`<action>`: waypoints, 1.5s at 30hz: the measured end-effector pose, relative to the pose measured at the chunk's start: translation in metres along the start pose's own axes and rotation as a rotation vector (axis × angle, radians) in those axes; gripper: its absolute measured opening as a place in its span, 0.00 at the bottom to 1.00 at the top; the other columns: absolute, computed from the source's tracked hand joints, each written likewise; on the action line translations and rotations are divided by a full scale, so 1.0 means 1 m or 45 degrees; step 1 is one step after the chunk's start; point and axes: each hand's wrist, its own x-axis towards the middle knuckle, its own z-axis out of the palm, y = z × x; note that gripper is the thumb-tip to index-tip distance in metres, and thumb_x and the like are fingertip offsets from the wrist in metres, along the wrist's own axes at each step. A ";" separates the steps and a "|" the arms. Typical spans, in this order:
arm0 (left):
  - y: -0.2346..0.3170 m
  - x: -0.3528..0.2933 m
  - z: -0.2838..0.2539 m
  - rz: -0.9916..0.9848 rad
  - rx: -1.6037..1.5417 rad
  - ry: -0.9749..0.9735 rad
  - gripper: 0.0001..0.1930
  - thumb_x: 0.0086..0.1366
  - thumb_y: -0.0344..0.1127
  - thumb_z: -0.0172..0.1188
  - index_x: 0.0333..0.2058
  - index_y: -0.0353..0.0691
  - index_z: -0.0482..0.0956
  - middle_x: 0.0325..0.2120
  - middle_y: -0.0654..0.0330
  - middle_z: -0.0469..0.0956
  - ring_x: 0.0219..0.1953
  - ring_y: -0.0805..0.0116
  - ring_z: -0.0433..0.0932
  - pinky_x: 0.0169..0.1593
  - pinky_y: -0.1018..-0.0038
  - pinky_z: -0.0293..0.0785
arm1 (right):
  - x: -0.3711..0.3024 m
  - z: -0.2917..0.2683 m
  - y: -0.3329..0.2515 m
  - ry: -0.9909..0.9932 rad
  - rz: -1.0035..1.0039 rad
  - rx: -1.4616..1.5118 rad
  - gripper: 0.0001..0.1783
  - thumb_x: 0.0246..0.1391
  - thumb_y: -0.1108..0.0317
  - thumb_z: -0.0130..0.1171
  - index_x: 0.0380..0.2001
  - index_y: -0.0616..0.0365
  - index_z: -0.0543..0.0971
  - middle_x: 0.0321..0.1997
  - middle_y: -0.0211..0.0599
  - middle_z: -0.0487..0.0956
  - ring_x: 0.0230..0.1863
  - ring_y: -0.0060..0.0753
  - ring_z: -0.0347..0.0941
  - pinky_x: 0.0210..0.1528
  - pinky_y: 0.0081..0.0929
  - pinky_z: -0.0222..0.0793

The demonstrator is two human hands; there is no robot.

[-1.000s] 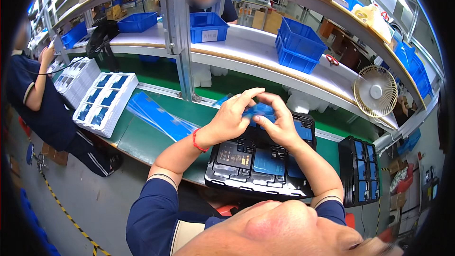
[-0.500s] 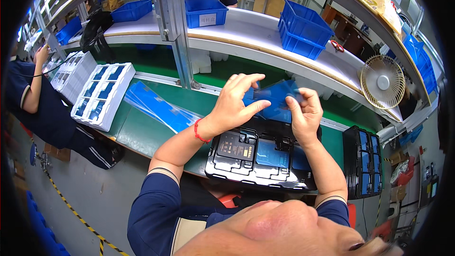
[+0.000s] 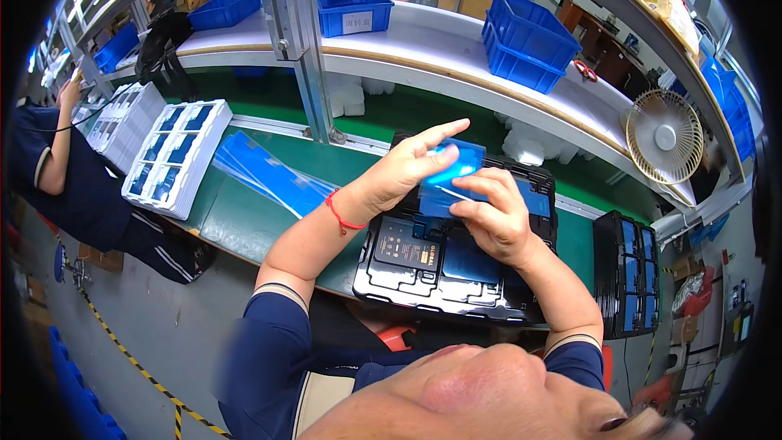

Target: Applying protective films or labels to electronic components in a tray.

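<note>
Above a black plastic tray (image 3: pixel 399 281), my two hands hold a glossy blue film sheet (image 3: pixel 440 200). My left hand (image 3: pixel 399 178) has its thumb on the sheet's upper part and its index finger stretched out; its other fingers are partly hidden. At the sheet's right side, my right hand (image 3: pixel 498 216) has its fingers bent against the edge, where a thin pale line shows. Dark flat pieces, some blue-faced, lie in the tray's compartments. Left of the tray, several long blue film strips (image 3: pixel 265 171) overlap on the green table (image 3: pixel 236 232).
White trays with dark pieces (image 3: pixel 175 159) are stacked at the left, near another person (image 3: pixel 73 187). Black trays (image 3: pixel 626 277) stand at the right. Blue bins (image 3: pixel 529 41) and a fan (image 3: pixel 664 137) sit on the shelf behind, beside a metal post (image 3: pixel 305 57).
My right hand has moved left and nearer, its fingers now bent at the sheet's edge. My left thumb has come onto the sheet. More of the black tray shows behind my hands.
</note>
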 end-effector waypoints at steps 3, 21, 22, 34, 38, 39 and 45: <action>-0.006 0.002 -0.006 -0.042 -0.051 -0.137 0.25 0.65 0.33 0.54 0.60 0.37 0.63 0.49 0.59 0.73 0.46 0.75 0.74 0.51 0.79 0.68 | 0.000 0.000 -0.004 -0.074 0.016 0.063 0.16 0.28 0.78 0.65 0.28 0.53 0.78 0.45 0.38 0.74 0.46 0.43 0.69 0.47 0.37 0.66; -0.014 0.015 -0.031 0.543 0.825 0.427 0.11 0.59 0.31 0.61 0.40 0.35 0.81 0.37 0.54 0.81 0.40 0.67 0.79 0.46 0.75 0.72 | -0.010 -0.007 0.012 0.387 0.976 1.086 0.31 0.46 0.85 0.57 0.53 0.56 0.59 0.38 0.35 0.72 0.44 0.25 0.71 0.49 0.27 0.69; -0.014 0.014 -0.028 0.520 0.768 0.337 0.12 0.58 0.33 0.62 0.40 0.35 0.81 0.37 0.54 0.81 0.40 0.67 0.79 0.45 0.75 0.72 | -0.004 -0.006 0.010 0.355 1.037 1.082 0.34 0.46 0.84 0.57 0.55 0.56 0.57 0.38 0.34 0.71 0.42 0.23 0.70 0.48 0.25 0.68; -0.015 0.008 -0.017 0.252 0.839 0.109 0.11 0.55 0.34 0.65 0.21 0.32 0.75 0.16 0.62 0.73 0.22 0.79 0.68 0.28 0.78 0.66 | -0.010 0.000 0.021 0.221 1.190 0.807 0.30 0.48 0.76 0.63 0.55 0.59 0.64 0.37 0.34 0.75 0.38 0.19 0.72 0.41 0.18 0.69; -0.014 0.010 -0.026 0.357 0.974 0.228 0.11 0.54 0.35 0.65 0.23 0.31 0.77 0.16 0.57 0.74 0.21 0.76 0.71 0.26 0.75 0.66 | -0.018 -0.003 0.032 0.264 1.258 0.711 0.07 0.52 0.73 0.62 0.33 0.62 0.75 0.25 0.29 0.76 0.24 0.15 0.71 0.25 0.14 0.69; -0.010 0.009 -0.026 0.392 1.068 0.204 0.12 0.56 0.34 0.64 0.22 0.32 0.75 0.17 0.65 0.71 0.24 0.81 0.67 0.27 0.81 0.63 | -0.016 -0.003 0.031 0.241 1.239 0.702 0.05 0.52 0.73 0.61 0.30 0.62 0.75 0.22 0.27 0.75 0.21 0.15 0.70 0.23 0.13 0.68; 0.002 0.008 -0.053 0.738 1.313 0.471 0.10 0.54 0.39 0.64 0.30 0.38 0.83 0.25 0.53 0.81 0.27 0.61 0.79 0.33 0.73 0.74 | -0.008 -0.008 0.016 0.338 1.311 0.702 0.05 0.51 0.73 0.62 0.30 0.63 0.77 0.22 0.28 0.76 0.20 0.15 0.71 0.22 0.13 0.68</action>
